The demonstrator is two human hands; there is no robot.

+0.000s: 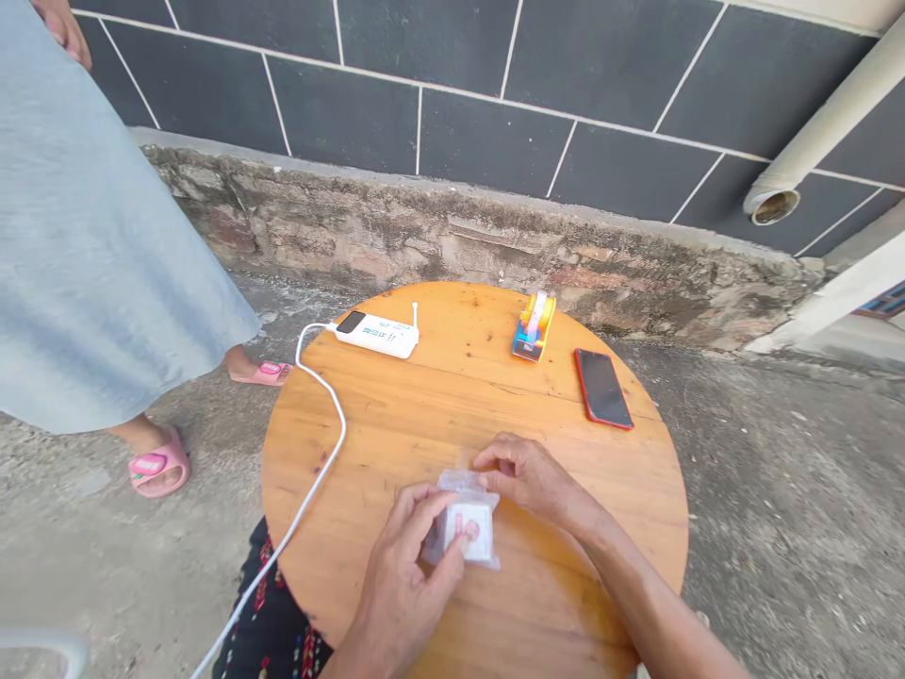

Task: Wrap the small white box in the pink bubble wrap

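Note:
A small, white, box-like packet (469, 528) with pink marks lies near the front of the round table, wrapped in clear plastic (458, 481). My left hand (414, 552) grips it from the left, with the thumb over its face and the fingers along its far left side. At the packet's far right corner, my right hand (519, 471) has its thumb and forefinger closed in a pinch on the plastic. A faint see-through strip shows by the forefinger; whether it is tape or wrapping I cannot make out.
On the wooden table (396, 415) are a white device (378, 335) with a white cable (332, 396), a colourful tape dispenser (534, 325) and a red-edged phone (603, 388). A person in a blue skirt (106, 236) stands at the left. Behind runs a tiled wall (481, 141).

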